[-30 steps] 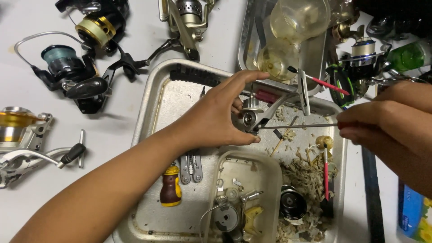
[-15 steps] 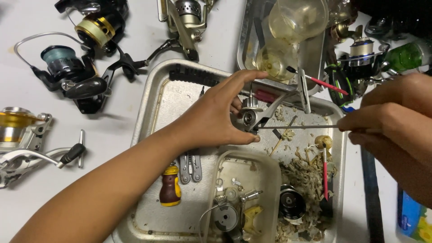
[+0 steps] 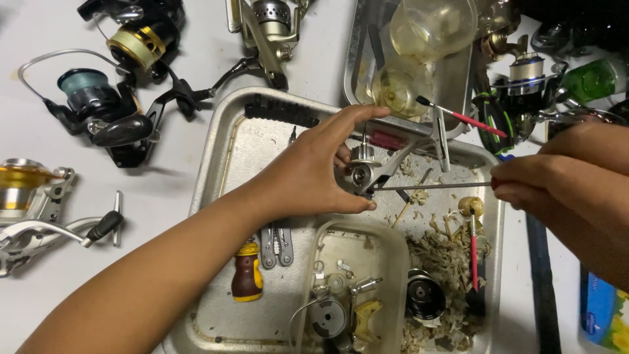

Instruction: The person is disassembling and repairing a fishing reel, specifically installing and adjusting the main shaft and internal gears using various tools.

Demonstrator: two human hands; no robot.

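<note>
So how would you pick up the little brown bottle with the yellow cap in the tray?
Grab the little brown bottle around its round brown belly, coming straight down from above with fingers on its left and right sides. It lies flat on the metal tray, yellow cap toward the pliers, so its sides are free.

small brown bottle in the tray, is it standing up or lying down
Lying down. The small brown bottle rests on its side on the metal tray, yellow cap towards the multi-tool.
</note>
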